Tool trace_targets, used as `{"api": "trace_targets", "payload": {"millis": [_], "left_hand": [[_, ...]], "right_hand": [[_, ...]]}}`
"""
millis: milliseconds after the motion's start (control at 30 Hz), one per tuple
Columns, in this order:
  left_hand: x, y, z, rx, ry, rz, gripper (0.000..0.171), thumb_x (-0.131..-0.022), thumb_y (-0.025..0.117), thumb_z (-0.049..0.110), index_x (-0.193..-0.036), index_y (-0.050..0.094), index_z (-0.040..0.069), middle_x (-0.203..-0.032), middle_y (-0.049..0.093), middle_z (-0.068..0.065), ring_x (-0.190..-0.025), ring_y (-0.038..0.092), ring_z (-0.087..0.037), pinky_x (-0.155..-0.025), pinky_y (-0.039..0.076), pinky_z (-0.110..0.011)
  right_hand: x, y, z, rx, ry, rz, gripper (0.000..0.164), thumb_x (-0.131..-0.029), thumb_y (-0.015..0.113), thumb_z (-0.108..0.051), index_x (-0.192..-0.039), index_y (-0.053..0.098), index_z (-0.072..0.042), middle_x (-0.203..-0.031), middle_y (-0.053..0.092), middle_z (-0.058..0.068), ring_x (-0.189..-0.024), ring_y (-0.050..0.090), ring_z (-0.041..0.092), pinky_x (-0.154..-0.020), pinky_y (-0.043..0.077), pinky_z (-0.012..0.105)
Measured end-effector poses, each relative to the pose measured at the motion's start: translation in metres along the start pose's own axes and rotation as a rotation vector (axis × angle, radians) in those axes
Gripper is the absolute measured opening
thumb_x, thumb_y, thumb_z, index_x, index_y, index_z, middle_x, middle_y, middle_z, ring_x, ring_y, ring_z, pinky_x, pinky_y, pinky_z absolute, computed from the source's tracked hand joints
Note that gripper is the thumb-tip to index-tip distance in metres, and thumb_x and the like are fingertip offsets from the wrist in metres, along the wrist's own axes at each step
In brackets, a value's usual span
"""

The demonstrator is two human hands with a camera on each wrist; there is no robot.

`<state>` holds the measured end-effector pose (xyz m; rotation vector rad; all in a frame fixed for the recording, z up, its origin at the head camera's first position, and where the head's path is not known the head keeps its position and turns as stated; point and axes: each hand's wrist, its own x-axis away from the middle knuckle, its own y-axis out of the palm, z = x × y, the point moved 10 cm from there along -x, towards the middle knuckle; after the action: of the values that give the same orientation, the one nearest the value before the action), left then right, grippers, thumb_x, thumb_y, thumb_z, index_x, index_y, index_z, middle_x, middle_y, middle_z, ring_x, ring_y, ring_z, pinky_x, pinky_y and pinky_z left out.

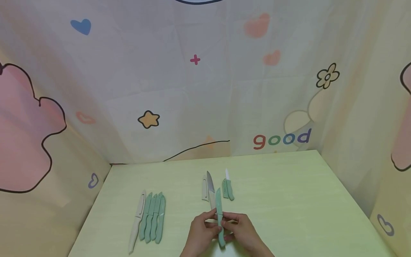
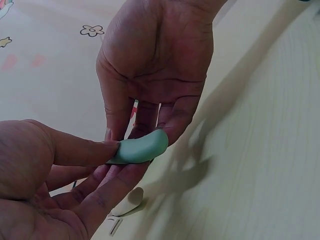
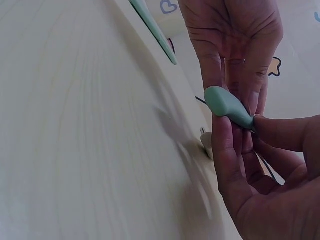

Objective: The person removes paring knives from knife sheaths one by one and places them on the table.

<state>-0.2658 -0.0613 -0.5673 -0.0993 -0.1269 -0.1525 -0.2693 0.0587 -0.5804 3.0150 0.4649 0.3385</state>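
Both hands hold a green knife upright above the table, its blade part covered by a green sheath. My left hand pinches it from the left, and my right hand pinches it from the right, around the handle. The rounded handle end points at the camera in the left wrist view and also shows in the right wrist view. Just behind the hands lies an unsheathed knife with a cream handle, partly hidden by the fingers. Beside it rests its pale sheath.
Farther right, a small green-handled knife with a bare blade lies against a green sheath. To the left, several sheathed green knives lie side by side, next to a longer cream knife. A printed curtain borders the pale table.
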Motion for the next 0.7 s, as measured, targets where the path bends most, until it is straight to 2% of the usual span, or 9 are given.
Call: {"api": "trace_targets", "payload": {"millis": [333,700], "left_hand": [[0.0027,0.001,0.0032,0.007,0.007,-0.003,0.06,-0.077,0.071,-0.012,-0.133,0.055,0.002,-0.114,0.059,-0.018,-0.085,0.065,-0.021,-0.065,0.062,-0.036],[0.0019,0.0035,-0.0024,0.043,-0.01,-0.026,0.06,-0.077,0.07,-0.013,-0.134,0.054,0.001,-0.114,0.059,-0.019,-0.087,0.066,-0.022,-0.065,0.062,-0.035]], "right_hand": [[0.0006,-0.0006,-0.0015,-0.002,-0.002,0.006,0.034,-0.092,0.062,-0.005,-0.125,0.06,0.003,-0.103,0.061,0.016,-0.085,0.064,0.025,-0.065,0.062,0.038],[0.0025,-0.003,0.0009,-0.015,0.002,0.007,0.037,-0.091,0.063,-0.006,-0.127,0.058,0.006,-0.103,0.062,0.014,-0.086,0.064,0.026,-0.066,0.061,0.039]]}}
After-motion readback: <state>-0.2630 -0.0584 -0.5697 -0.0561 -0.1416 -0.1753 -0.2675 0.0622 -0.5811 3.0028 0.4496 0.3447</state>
